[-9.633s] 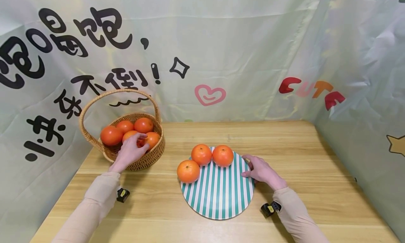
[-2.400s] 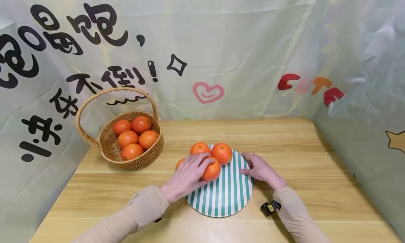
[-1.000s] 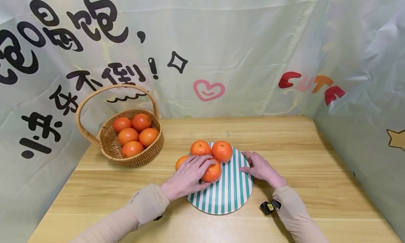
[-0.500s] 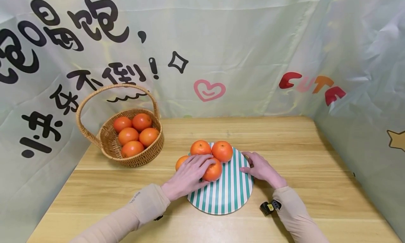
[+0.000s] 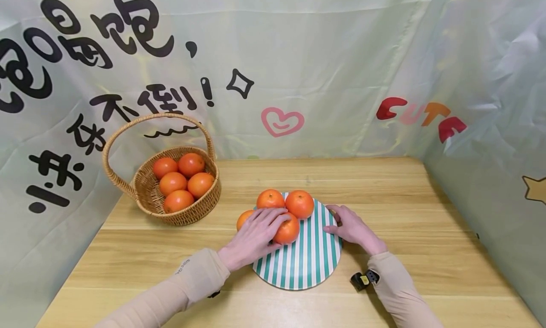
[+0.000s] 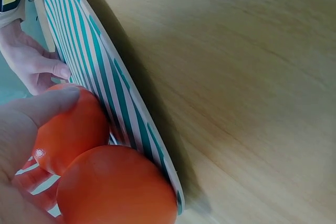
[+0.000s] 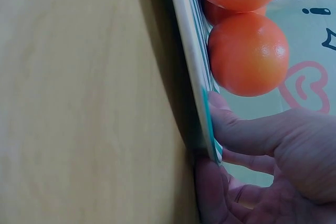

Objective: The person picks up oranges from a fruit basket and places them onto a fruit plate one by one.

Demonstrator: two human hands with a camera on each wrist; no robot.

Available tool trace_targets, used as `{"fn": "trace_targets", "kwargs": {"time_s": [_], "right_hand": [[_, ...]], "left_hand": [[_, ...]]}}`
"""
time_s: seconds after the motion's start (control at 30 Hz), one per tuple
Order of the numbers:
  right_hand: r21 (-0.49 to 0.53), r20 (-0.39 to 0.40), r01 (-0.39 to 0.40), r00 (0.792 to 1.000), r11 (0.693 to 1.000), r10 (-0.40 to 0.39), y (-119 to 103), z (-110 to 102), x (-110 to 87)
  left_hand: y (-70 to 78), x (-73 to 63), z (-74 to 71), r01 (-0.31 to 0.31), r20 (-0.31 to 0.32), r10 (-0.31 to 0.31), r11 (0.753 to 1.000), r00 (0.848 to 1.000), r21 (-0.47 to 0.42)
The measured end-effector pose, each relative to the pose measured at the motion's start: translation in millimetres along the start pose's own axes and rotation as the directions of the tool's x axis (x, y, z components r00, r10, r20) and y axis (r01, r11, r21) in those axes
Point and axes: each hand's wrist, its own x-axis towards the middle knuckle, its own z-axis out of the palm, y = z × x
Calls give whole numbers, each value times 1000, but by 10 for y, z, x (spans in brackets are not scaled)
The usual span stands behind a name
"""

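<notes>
My left hand (image 5: 252, 236) reaches over the round green-and-white striped plate (image 5: 304, 266) and holds an orange (image 5: 287, 230), thumb on its near side and fingers over its top. Behind it on the plate sit two more oranges, one (image 5: 270, 199) at the back left and one (image 5: 300, 205) to its right. Another orange (image 5: 244, 219) at the left edge is partly hidden by the hand. In the left wrist view the thumb presses the held orange (image 6: 79, 124). My right hand (image 5: 351, 228) grips the plate's right rim, thumb above and fingers below in the right wrist view.
A wicker basket (image 5: 192, 217) with a tall handle stands at the back left with several oranges (image 5: 173, 185) inside. Printed cloth walls (image 5: 341, 58) border the wooden table (image 5: 384, 186) at the back and sides.
My left hand has gone from the basket to the plate with an orange, leaving fewer in the basket. Over the last second both hands stay almost still; the right keeps its grip on the rim.
</notes>
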Motion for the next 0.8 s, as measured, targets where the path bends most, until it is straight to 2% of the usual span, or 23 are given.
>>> {"fn": "trace_targets", "kwargs": {"time_s": [0.23, 0.47, 0.6, 0.8], "right_hand": [[-7, -4, 12, 1000, 1000, -12, 7, 1, 5], [-17, -10, 24, 1000, 1000, -24, 14, 2, 10], [-16, -9, 18, 1000, 1000, -18, 7, 4, 7], [-9, -10, 18, 1000, 1000, -18, 4, 6, 0]], "left_hand": [[-4, -9, -7, 2, -6, -2, 1000, 1000, -4], [-22, -19, -48, 47, 16, -45, 994, 999, -102], [-59, -27, -76, 68, 12, -67, 990, 998, -123], [-131, -46, -113, 47, -21, -50, 990, 998, -135]]}}
